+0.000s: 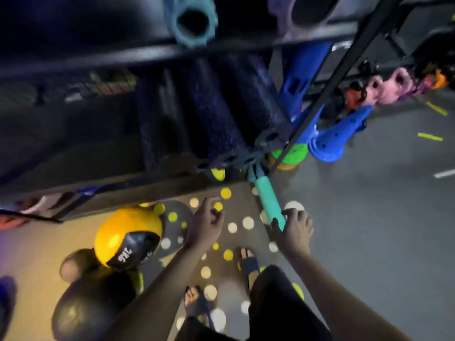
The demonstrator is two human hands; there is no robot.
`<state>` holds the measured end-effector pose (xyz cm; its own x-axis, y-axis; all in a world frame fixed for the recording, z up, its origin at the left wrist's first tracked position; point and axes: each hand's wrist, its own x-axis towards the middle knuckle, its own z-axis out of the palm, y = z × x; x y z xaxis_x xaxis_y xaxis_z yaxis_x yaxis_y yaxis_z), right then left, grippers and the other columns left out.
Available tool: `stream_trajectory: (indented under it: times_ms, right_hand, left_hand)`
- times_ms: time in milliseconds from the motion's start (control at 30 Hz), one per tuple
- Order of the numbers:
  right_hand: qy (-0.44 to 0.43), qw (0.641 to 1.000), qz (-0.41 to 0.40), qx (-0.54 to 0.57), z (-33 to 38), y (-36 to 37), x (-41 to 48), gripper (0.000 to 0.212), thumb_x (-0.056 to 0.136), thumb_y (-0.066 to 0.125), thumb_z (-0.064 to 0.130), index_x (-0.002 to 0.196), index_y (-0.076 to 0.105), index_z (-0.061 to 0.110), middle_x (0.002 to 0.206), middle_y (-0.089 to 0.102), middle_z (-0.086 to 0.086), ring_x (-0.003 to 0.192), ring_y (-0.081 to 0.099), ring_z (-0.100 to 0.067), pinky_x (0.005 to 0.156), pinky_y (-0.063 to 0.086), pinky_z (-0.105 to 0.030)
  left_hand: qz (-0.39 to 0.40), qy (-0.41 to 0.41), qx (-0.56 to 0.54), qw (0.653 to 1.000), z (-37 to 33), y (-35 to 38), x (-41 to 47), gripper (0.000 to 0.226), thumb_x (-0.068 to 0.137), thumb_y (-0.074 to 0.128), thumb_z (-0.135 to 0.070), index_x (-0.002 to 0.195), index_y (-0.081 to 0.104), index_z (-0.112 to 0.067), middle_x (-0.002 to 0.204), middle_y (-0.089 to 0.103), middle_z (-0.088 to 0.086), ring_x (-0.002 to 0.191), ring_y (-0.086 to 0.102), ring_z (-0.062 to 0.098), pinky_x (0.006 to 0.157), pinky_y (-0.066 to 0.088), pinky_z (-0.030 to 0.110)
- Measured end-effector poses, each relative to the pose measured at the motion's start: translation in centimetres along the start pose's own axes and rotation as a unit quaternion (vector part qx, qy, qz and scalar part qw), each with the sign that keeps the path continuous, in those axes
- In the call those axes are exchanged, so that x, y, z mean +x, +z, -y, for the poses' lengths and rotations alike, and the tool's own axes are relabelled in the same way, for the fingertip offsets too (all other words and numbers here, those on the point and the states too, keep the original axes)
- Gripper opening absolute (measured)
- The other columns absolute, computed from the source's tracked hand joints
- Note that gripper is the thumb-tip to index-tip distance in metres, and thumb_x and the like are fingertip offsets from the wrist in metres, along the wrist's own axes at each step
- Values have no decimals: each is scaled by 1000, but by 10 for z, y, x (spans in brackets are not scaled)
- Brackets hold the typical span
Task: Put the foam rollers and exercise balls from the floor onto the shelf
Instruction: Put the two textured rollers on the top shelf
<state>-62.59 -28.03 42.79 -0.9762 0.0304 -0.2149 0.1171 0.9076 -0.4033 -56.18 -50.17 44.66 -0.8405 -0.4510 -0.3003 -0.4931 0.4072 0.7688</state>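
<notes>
Left hand (206,221) loosely curled, empty; right hand (295,231) gripping teal roller (267,201) leaning on shelf (147,55) corner. Yellow-black ball (128,236) on floor (369,242) before shelf. Prob best: lift roller clear, steady w/ left, slide in lengthwise.

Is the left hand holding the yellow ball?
No, the left hand is empty with loosely curled fingers; the yellow ball sits on the floor beside it, while the right hand grips a teal tube.

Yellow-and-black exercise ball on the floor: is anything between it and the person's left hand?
Yes: a grey rounded ball lies on the floor right between the empty left hand and the yellow-and-black exercise ball.
</notes>
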Motion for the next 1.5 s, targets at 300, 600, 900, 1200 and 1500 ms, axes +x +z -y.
stream_trajectory:
  times_ms: [300, 600, 900, 1200, 1500]
  right_hand:
    - [175, 958, 227, -24, -167, 187, 49, 52, 90, 63, 32, 134, 47, 9, 133, 48, -16, 125, 43, -40, 105, 35, -47]
    - [204, 935, 287, -33, -357, 395, 201, 99, 83, 77, 43, 155, 20, 8, 155, 32, -17, 142, 36, -39, 114, 37, -52]
    - [265, 902, 333, -73, -446, 495, 242, 122, 63, 90, 54, 151, 16, 10, 149, 37, -19, 138, 40, -40, 113, 39, -53]
    - [288, 899, 328, 21, -342, 336, 118, 103, 48, 75, 59, 130, 40, 8, 125, 43, -11, 114, 55, -36, 88, 49, -37]
    - [-37, 945, 325, 19, -154, 36, -19, 109, 36, 84, 57, 131, 52, 15, 114, 46, 1, 101, 54, -20, 87, 50, -38]
  left_hand:
    - [71, -332, -203, 918, 127, 179, 16, 19, 104, 57, -24, 120, 66, -18, 97, 74, 8, 72, 67, 21, 61, 49, 29]
    - [102, -373, -218, 896, 218, 422, 123, 15, 105, 52, -32, 114, 64, -30, 101, 75, 4, 79, 69, 19, 64, 50, 29]
    - [122, -389, -179, 895, 297, 522, 138, 35, 102, 61, -26, 137, 57, -25, 106, 72, 7, 78, 67, 18, 57, 50, 21]
    - [126, -336, -39, 932, 214, 391, 64, 43, 98, 62, -33, 140, 50, -39, 127, 69, 4, 112, 67, 25, 96, 56, 40]
    - [115, -20, 252, 961, 60, 104, -40, 98, 84, 69, -24, 164, 12, -35, 171, -2, 17, 157, 4, 38, 125, 20, 49]
